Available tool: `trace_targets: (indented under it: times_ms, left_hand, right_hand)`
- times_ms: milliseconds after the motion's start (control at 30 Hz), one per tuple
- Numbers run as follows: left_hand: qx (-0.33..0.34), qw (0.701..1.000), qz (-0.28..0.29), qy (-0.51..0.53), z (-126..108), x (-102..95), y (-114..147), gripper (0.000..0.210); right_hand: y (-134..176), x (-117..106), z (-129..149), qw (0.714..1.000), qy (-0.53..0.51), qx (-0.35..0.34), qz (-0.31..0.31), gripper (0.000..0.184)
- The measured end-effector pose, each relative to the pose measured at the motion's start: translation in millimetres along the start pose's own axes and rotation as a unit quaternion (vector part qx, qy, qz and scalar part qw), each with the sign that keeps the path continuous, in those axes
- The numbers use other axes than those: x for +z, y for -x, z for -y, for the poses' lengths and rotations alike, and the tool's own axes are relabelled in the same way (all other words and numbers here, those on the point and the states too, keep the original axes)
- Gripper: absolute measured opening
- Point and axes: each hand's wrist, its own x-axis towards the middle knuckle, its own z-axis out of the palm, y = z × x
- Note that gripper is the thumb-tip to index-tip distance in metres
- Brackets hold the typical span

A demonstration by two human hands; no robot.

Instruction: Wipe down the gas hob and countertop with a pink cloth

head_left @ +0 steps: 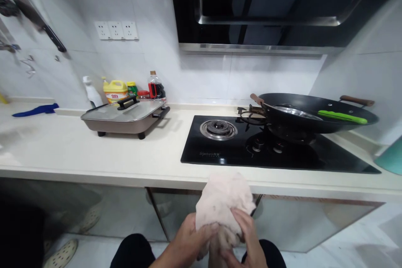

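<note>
A pale pink cloth [220, 201] is bunched between my two hands, just in front of the counter's edge. My left hand [196, 236] grips its left side, thumb pressed on top. On the other side my right hand [246, 234] holds the cloth with bent fingers, and its lower folds hang toward me. Beyond the cloth lies the black gas stove [226, 150], with a bare burner [218, 129] on its left. A large black wok [314, 111] rests over the right burner, with a green-handled utensil [342, 117] and a shiny metal piece inside.
A lidded electric pan [125, 119] stands on the counter [141, 155] at left, with bottles [116, 90] behind it. A blue item [36, 110] lies farther left. The range hood [260, 8] overhangs the stove. A knife [37, 16] hangs on the left wall. A person's shoe [63, 255] shows lower left.
</note>
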Motion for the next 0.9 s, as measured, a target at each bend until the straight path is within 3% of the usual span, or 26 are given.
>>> trace_targets:
  times_ms: [67, 133, 233, 300, 400, 500, 600, 700, 767, 800, 833, 900]
  left_hand:
    - [-0.003, 1.000, 0.018, -0.014, -6.7, 0.4, 5.7, 0.063]
    - [0.008, 0.999, 0.031, -0.017, -14.1, -1.9, 11.4, 0.061]
    - [0.022, 0.999, 0.039, -0.021, -27.1, -10.7, 18.1, 0.058]
    - [0.026, 0.998, 0.020, -0.052, -39.1, -19.1, 19.7, 0.054]
    - [0.028, 0.991, -0.046, -0.119, -65.4, -32.4, 11.6, 0.046]
    - [0.026, 0.979, -0.115, -0.164, -96.3, -46.0, -16.3, 0.043]
    - [0.026, 0.963, -0.160, -0.217, -115.4, -64.3, -57.2, 0.047]
    - [0.079, 0.909, -0.249, -0.325, -110.6, -82.7, -86.6, 0.043]
    - [0.166, 0.836, -0.326, -0.408, -95.0, -85.7, -90.9, 0.046]
    - [0.211, 0.799, -0.337, -0.452, -84.8, -82.5, -89.3, 0.054]
    - [0.249, 0.767, -0.319, -0.497, -73.9, -76.0, -86.3, 0.064]
    - [0.287, 0.726, -0.208, -0.589, -52.8, -55.8, -80.3, 0.083]
  right_hand:
    - [0.9, -2.5, 3.7, 0.987, -0.119, 0.089, 0.056, 0.057]
    - [-4.8, -6.0, 8.9, 0.949, -0.232, 0.185, 0.104, 0.060]
    - [-25.3, -15.7, 18.0, 0.900, -0.305, 0.276, 0.145, 0.057]
    - [-46.5, -27.8, 24.9, 0.910, -0.270, 0.269, 0.166, 0.046]
    - [-87.6, -50.1, 37.0, 0.942, -0.187, 0.205, 0.190, 0.037]
    - [-133.8, -62.5, 43.5, 0.958, -0.141, 0.149, 0.199, 0.035]
    - [-169.6, -60.0, 27.2, 0.974, -0.073, 0.110, 0.184, 0.035]
    - [-180.4, -59.2, -14.6, 0.992, 0.068, 0.061, 0.090, 0.031]
    - [-175.2, -68.4, -48.3, 0.992, 0.121, 0.033, 0.035, 0.029]
    - [-170.8, -76.0, -64.4, 0.990, 0.137, 0.027, 0.019, 0.029]
    - [-166.4, -85.0, -79.2, 0.987, 0.156, 0.025, 0.004, 0.029]
    - [-159.3, -103.7, -103.4, 0.975, 0.215, 0.032, -0.035, 0.031]
